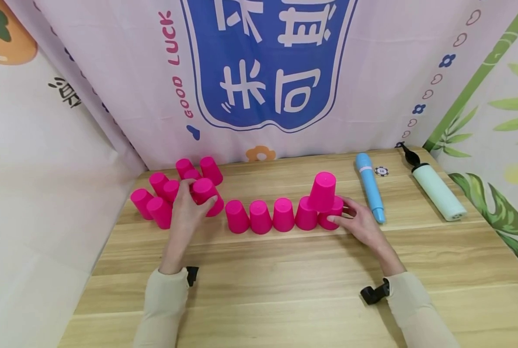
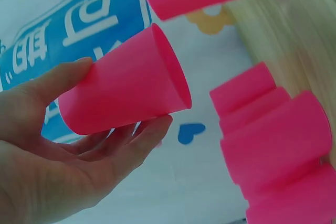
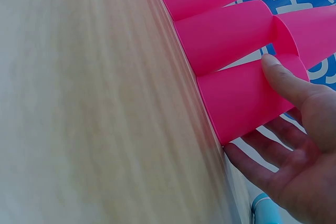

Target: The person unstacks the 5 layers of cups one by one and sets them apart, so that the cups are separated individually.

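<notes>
My left hand [image 1: 186,209] grips a pink plastic cup [image 1: 207,194], thumb on one side and fingers on the other. In the left wrist view this cup [image 2: 123,85] is held clear of the others, its open rim facing away from the palm. Several pink cups [image 1: 260,217] stand upside down in a row across the middle of the table. One more cup [image 1: 322,192] sits upside down on top, bridging the two rightmost. My right hand [image 1: 360,221] holds the row's right end cup [image 3: 247,100], the thumb on its near side and the fingers round its outer side.
Several loose pink cups [image 1: 159,211] stand upside down in a cluster at the back left, beside my left hand. To the right lie a blue marker-like stick [image 1: 370,188], a small round chip [image 1: 381,171] and a pale green hand pump [image 1: 438,191]. A printed cloth [image 1: 128,63] hangs behind the table.
</notes>
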Action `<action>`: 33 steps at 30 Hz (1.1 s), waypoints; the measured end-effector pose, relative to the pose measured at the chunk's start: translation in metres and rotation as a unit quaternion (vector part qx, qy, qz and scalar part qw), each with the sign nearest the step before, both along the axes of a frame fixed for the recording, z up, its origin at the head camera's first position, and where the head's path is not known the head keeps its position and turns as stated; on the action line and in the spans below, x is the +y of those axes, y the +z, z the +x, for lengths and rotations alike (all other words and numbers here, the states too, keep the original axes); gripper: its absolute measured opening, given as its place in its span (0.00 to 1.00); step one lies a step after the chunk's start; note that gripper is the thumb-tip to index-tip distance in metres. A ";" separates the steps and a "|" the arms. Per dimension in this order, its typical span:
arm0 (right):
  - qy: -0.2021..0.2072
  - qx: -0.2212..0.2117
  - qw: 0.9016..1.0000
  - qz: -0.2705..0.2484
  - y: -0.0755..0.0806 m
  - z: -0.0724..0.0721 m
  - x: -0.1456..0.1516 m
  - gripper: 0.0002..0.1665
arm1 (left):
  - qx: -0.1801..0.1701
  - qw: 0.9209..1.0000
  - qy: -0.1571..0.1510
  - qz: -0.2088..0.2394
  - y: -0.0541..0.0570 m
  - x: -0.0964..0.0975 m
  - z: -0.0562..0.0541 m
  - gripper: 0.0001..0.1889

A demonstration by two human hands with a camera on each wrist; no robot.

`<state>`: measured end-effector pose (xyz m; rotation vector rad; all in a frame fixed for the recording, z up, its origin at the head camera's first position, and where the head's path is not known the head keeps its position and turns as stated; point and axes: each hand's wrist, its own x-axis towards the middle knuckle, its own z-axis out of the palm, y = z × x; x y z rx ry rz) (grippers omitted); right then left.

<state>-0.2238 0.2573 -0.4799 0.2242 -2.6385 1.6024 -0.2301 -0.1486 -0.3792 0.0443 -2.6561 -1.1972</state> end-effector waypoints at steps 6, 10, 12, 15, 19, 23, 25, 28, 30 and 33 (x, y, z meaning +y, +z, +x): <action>0.000 0.001 1.000 0.003 -0.002 0.000 0.003 0.41 | 0.003 1.000 0.019 0.004 -0.004 -0.013 -0.008 0.35; -0.002 0.000 1.000 0.001 -0.002 0.000 0.004 0.41 | 0.015 1.000 0.015 0.002 -0.013 -0.014 -0.019 0.34; -0.001 0.002 1.000 -0.001 -0.001 0.000 0.003 0.41 | 0.029 1.000 0.011 0.002 -0.018 -0.013 -0.026 0.34; 0.001 0.004 1.000 -0.004 -0.002 0.000 0.003 0.41 | 0.043 0.999 0.009 0.001 -0.025 -0.009 -0.034 0.33; 0.003 0.001 1.000 -0.002 -0.001 0.000 0.001 0.40 | 0.057 0.998 0.013 0.000 -0.034 -0.003 -0.045 0.33; 0.007 0.000 1.000 -0.005 0.010 0.006 -0.005 0.38 | 0.069 0.997 0.020 0.001 -0.042 0.001 -0.055 0.32; 0.008 0.001 1.000 -0.006 0.018 0.009 -0.008 0.37 | 0.071 0.997 0.025 0.003 -0.046 0.001 -0.059 0.32; 0.006 0.001 1.000 -0.004 0.029 0.015 -0.012 0.35 | 0.067 0.997 0.029 -0.002 -0.051 0.002 -0.063 0.32; 0.005 0.000 1.000 -0.002 0.032 0.016 -0.012 0.35 | 0.062 0.997 0.035 -0.010 -0.054 0.003 -0.065 0.31; 0.004 -0.001 1.000 -0.002 0.032 0.017 -0.012 0.35 | 0.054 0.997 0.041 -0.028 -0.058 0.003 -0.067 0.31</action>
